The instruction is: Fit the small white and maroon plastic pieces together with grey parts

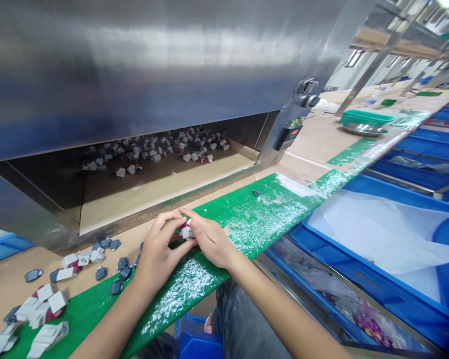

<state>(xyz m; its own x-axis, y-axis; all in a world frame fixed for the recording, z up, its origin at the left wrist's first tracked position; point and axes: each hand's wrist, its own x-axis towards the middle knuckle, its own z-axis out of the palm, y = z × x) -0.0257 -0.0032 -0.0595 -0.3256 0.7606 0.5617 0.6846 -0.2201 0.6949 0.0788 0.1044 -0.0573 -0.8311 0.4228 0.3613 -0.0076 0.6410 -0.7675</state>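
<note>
Over matting [242, 212] — left hand [157, 252] and right hand [214, 243] pinch a white piece [187, 232]; display [288, 137] illegible.

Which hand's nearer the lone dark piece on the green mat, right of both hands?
Right. The right hand is left of the dark piece and nearer the person; the left hand is farther left, beyond the right.

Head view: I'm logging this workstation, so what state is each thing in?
Left hand: curled, fingers on the small piece
Right hand: curled, thumb at that piece
Small piece: held between both hands
Metal housing: open in front, inner pieces scattered
Red display: lit
Loose pieces at left: scattered
Large blue bin: open, white sheeting inside
</note>
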